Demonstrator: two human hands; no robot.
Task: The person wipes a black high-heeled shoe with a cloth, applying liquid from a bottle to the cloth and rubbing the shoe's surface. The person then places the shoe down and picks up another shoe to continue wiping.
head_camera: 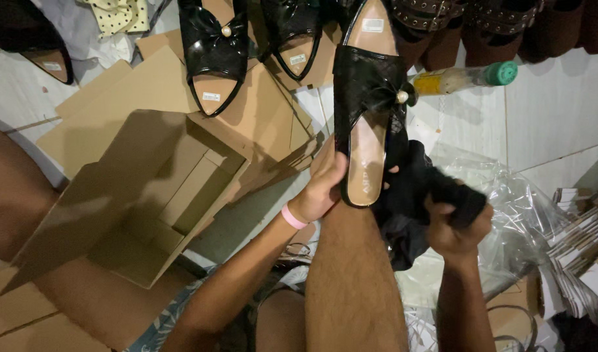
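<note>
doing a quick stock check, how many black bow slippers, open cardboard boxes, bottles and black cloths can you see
Black bow slippers: 3, one held in the left hand at, two lying on cardboard at and
Open cardboard box: 1
Bottle with green cap: 1
Black cloth in the right hand: 1
Total: 6

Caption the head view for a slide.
Left hand holds a black bow sandal; right hand grips a black cloth.

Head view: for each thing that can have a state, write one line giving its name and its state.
black slipper: held up at the heel by the left hand
black cloth: bunched, gripped by the right hand
cardboard box: open, empty
green-capped bottle: lying on its side, capped
clear plastic wrap: crumpled
</note>
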